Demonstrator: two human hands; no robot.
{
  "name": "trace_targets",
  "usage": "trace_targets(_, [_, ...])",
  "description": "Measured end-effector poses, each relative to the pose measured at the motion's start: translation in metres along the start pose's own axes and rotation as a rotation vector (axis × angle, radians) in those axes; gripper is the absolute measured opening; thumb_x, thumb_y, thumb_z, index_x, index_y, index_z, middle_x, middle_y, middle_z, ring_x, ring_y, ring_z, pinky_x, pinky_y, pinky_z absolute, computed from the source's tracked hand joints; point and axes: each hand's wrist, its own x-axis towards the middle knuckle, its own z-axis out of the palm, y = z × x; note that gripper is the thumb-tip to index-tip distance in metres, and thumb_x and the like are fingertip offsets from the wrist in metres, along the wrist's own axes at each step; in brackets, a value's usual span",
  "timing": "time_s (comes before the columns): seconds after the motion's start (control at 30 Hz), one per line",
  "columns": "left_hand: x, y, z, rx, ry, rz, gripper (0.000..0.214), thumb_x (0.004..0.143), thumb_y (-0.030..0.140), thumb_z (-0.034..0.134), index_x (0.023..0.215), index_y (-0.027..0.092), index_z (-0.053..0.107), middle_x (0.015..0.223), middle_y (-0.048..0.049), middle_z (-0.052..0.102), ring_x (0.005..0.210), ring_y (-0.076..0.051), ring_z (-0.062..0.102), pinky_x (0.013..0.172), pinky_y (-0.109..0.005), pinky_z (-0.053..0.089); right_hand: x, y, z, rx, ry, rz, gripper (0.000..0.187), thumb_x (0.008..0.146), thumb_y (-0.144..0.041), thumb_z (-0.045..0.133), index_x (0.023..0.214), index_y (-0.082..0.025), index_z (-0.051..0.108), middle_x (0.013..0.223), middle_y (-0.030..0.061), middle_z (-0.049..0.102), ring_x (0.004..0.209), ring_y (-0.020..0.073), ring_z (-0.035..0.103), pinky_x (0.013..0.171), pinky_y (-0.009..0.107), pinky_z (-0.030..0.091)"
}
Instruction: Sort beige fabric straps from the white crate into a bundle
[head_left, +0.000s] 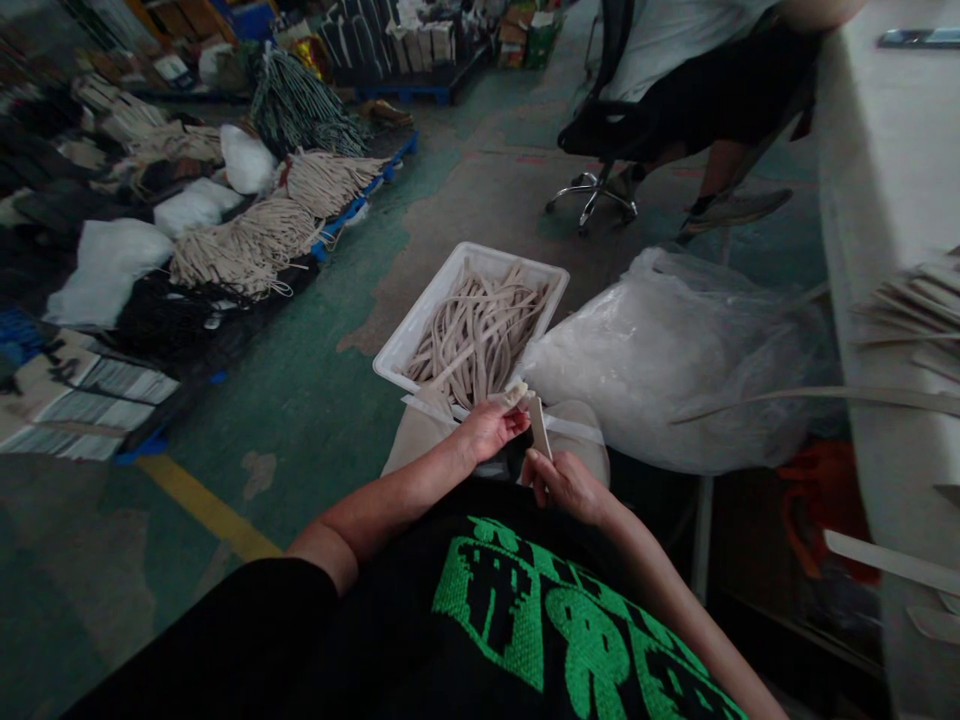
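Note:
My right hand point(566, 485) is closed on the lower end of a short beige strap point(540, 430), which points upward. At the strap's upper end is my left hand point(487, 432), its thumb and forefinger pinched together there and its other fingers curled. Something whitish covers the left fingertips, too small to make out. Both hands are over my lap, just in front of a white plastic tub point(403, 335). A tangled heap of beige straps point(480, 335) fills the tub.
A large clear plastic bag point(675, 360) bulges right of the tub. Along the right runs a white table point(862, 180) with stacked strips point(919, 310). A person point(720, 80) sits ahead near an office chair point(604, 140). Pallets with bundled cords point(247, 245) stand left.

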Motion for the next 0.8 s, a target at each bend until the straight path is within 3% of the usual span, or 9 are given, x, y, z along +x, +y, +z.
trace_targets(0.27, [-0.001,0.000,-0.008,0.030,0.022,-0.063,0.024,0.069,0.028,0.088,0.074,0.013,0.069,0.069,-0.0028,0.068,0.066,-0.012,0.060,0.072,-0.026,0.048,-0.009,-0.007,-0.004,0.212,-0.225,-0.050,0.069,0.095,-0.073,0.028,0.075,-0.018,0.065,0.048,0.0016,0.060,0.036,0.0096,0.042,0.038,0.022,0.034])
trace_targets(0.5, [-0.001,-0.001,-0.010,0.053,0.018,-0.082,0.024,0.077,0.034,0.082,0.078,0.013,0.070,0.069,-0.0035,0.068,0.064,-0.011,0.060,0.069,-0.025,0.049,-0.008,-0.012,-0.006,0.239,-0.216,-0.060,0.069,0.094,-0.074,0.031,0.072,-0.018,0.066,0.047,0.0026,0.060,0.035,0.0092,0.040,0.037,0.023,0.030])
trace_targets(0.67, [-0.002,0.006,-0.014,-0.016,0.048,-0.040,0.015,0.084,0.026,0.074,0.080,0.013,0.068,0.072,-0.0049,0.070,0.063,-0.012,0.062,0.071,-0.026,0.051,-0.013,-0.014,-0.009,0.223,-0.109,-0.037,0.070,0.093,-0.076,0.031,0.072,-0.018,0.066,0.047,0.0037,0.060,0.035,0.0102,0.040,0.037,0.025,0.029])
trace_targets(0.8, [-0.006,0.007,-0.014,-0.048,0.010,-0.016,0.013,0.083,0.023,0.076,0.081,0.012,0.068,0.074,-0.0050,0.070,0.067,-0.012,0.064,0.073,-0.027,0.050,-0.016,-0.014,-0.006,0.158,-0.111,-0.014,0.067,0.094,-0.074,0.029,0.075,-0.019,0.064,0.049,0.0023,0.060,0.037,0.0107,0.041,0.038,0.026,0.032])
